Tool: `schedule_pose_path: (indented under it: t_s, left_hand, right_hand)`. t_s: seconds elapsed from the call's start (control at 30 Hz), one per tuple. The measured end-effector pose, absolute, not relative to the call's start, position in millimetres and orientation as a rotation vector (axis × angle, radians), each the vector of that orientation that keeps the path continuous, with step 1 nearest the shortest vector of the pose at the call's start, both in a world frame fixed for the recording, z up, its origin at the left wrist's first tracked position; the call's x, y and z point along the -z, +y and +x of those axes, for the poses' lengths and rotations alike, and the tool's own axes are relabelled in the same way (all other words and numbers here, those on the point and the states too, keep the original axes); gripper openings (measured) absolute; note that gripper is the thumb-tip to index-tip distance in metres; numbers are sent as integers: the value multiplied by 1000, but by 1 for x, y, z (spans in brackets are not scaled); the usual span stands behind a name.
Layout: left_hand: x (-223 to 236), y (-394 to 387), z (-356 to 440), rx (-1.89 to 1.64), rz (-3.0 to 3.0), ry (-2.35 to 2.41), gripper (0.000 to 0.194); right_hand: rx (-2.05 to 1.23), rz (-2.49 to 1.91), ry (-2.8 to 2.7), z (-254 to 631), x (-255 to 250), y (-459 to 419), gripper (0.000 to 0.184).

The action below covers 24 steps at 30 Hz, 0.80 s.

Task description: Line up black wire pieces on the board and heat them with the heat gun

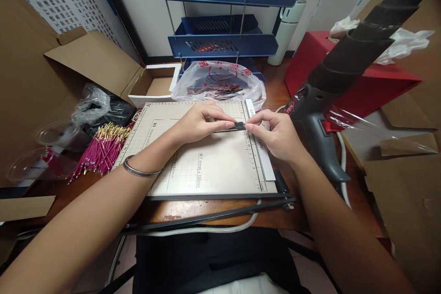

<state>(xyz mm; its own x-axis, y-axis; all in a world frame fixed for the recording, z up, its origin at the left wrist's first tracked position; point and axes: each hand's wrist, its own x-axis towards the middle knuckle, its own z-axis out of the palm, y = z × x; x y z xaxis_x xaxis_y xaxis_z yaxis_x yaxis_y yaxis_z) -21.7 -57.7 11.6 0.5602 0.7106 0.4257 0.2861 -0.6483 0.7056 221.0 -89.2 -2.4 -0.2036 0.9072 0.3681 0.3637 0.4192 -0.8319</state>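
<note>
Both forearms reach in from the near side to meet over a paper cutter (227, 165), where a bunch of thin black strips (239, 127) lies across the board close to its right-hand edge. The left hand (198, 124), palm down and fingers stretched rightward, holds the strips from the left beneath its thumb and fingertips; a bangle (140, 171) circles the wrist. The right hand (275, 134), curled inward, pinches their right end between thumb and forefinger. The cutter sits on a brown wooden worktop (193, 209), its long arm (220, 214) lowered along the near side. Magenta cords (103, 149) with gold tips lie at left, a clear bag (193, 81) and blue rack (257, 45) behind, a heat gun (319, 128) and red box (305, 66) at right.
</note>
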Motion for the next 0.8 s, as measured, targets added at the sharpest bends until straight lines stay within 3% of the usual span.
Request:
schedule_pose_path:
  t_s: [0.47,0.7,0.8]
  left_hand:
    - [-10,-59,-21,-955,2196,855,39]
    - [-11,-60,-22,-956,2188,872,30]
    - [-12,-58,-25,-1001,2230,921,34]
  right_hand:
    - [-751,-1098,-1799,221,2,-89,11]
    - [-767,-1092,-1809,222,3,-88,12]
    - [-724,-1099,-1840,223,4,-87,10]
